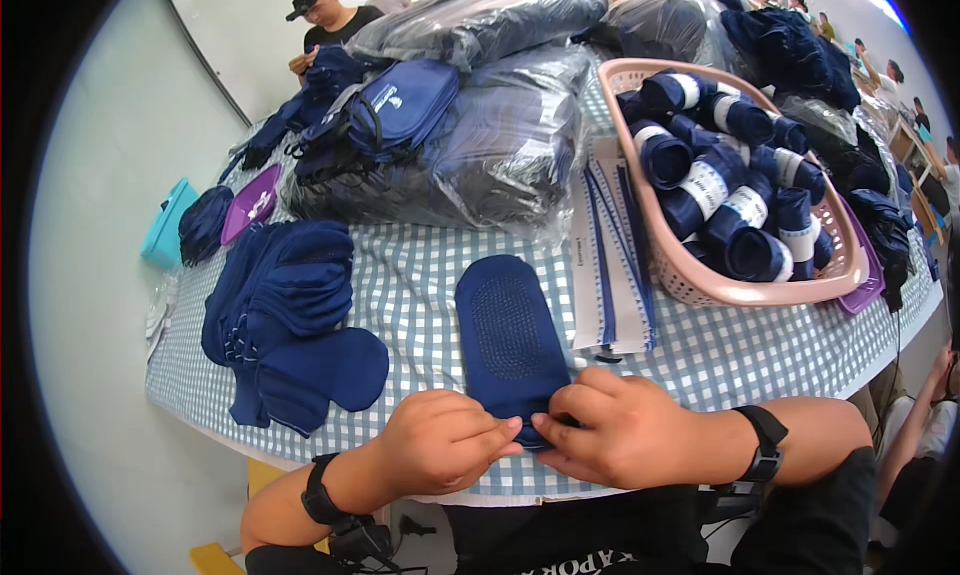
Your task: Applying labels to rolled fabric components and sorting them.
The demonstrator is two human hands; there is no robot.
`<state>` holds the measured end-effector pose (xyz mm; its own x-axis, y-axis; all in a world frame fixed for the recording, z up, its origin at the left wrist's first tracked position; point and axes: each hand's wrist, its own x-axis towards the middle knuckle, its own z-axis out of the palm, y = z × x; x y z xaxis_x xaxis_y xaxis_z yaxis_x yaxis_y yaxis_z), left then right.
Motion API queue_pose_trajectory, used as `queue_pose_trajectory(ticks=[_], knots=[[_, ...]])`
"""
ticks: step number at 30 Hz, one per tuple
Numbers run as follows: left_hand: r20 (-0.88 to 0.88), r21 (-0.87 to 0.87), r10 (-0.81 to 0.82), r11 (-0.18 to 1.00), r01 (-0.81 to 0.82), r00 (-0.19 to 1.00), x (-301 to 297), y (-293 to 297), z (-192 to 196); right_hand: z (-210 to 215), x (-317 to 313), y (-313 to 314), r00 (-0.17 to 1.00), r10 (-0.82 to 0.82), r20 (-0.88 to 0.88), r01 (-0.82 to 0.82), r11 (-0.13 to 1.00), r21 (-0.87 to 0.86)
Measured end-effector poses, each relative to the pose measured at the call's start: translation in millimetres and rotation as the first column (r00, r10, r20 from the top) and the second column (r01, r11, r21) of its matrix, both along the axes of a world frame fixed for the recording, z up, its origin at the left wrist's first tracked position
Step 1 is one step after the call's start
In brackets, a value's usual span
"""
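Observation:
A navy blue sock (510, 320) with a dotted grip sole lies flat on the table, its toe pointing away from me. Both hands are at its near end, where the fabric is bunched or folded over. My left hand (445, 440) pinches the left side of that end between thumb and fingers. From the right side my right hand (615, 425) pinches it too, the fingertips almost meeting. Just to the right lie printed paper strips (610, 255) with blue edges. A pile of similar navy socks (285, 295) sits to the left, loosely stacked.
A pink basket (690, 285) at the right holds several rolled navy bundles with paper bands. Large plastic-wrapped packs (500, 140) stand behind, a blue pouch (400, 105) on them. A purple tray (250, 203) and teal bin (168, 225) are far left. Other people sit beyond.

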<state>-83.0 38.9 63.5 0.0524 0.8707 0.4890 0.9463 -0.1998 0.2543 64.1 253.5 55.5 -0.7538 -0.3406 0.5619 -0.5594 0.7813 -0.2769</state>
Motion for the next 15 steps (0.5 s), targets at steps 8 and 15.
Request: queue_pose_trajectory(ticks=[8, 15], knots=[[-0.065, 0.036, 0.134, 0.991, -0.132, 0.989, 22.6, -9.9, 9.5, 1.0, 6.4, -6.6, 0.991, 0.041, -0.127, -0.02, 0.986, 0.167], [0.024, 0.093, 0.195, 0.976, -0.196, 0.981, 60.9, -24.8, 2.6, 8.2, 44.4, -23.5, 1.0, 0.008, 0.015, -0.009, 0.996, 0.083]])
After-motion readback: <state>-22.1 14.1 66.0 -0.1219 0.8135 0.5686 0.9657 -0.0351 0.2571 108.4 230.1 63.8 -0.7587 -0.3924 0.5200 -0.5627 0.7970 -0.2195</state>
